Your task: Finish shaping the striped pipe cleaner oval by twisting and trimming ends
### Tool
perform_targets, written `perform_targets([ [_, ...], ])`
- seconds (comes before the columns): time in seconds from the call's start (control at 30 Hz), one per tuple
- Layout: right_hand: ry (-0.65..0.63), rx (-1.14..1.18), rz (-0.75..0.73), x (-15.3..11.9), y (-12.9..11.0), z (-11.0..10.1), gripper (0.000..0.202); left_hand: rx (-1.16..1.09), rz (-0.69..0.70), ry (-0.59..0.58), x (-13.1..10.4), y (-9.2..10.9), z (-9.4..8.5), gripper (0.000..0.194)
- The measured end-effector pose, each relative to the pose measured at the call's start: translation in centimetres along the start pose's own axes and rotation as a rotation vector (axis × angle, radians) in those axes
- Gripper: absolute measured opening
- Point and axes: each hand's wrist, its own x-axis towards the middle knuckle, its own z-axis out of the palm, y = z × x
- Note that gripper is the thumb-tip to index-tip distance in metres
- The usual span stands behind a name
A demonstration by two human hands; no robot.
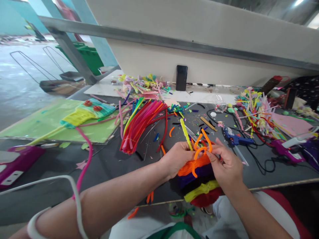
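Over the table's front edge, my left hand (179,156) is closed around the upper end of a striped pipe-cleaner craft (196,181), banded in orange, purple, black, yellow and red. A yellow fuzzy stem (185,132) sticks up beside its fingers. My right hand (225,161) pinches at bent orange pipe cleaners (202,146) at the craft's top. Several orange ends curl up between the two hands. Exactly where the fingertips meet the stems is partly hidden.
A bundle of red and pink pipe cleaners (143,126) lies left of my hands. A blue glue gun (236,137) with a black cord lies right. A yellow-and-teal craft (87,111) rests on a green sheet (30,122). A phone (181,78) leans at the back. A white cable (72,189) crosses my left arm.
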Motion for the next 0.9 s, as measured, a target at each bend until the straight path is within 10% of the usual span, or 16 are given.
perform_targets([
  [0.53,-0.187,0.485,0.598,0.8,1.1,-0.1,0.018,0.089,0.021,0.024,-0.1,-0.2,0.3,0.035],
  [0.9,-0.205,0.843,0.686,1.7,0.6,0.3,0.034,0.245,0.036,0.013,-0.2,-0.8,0.0,0.025],
])
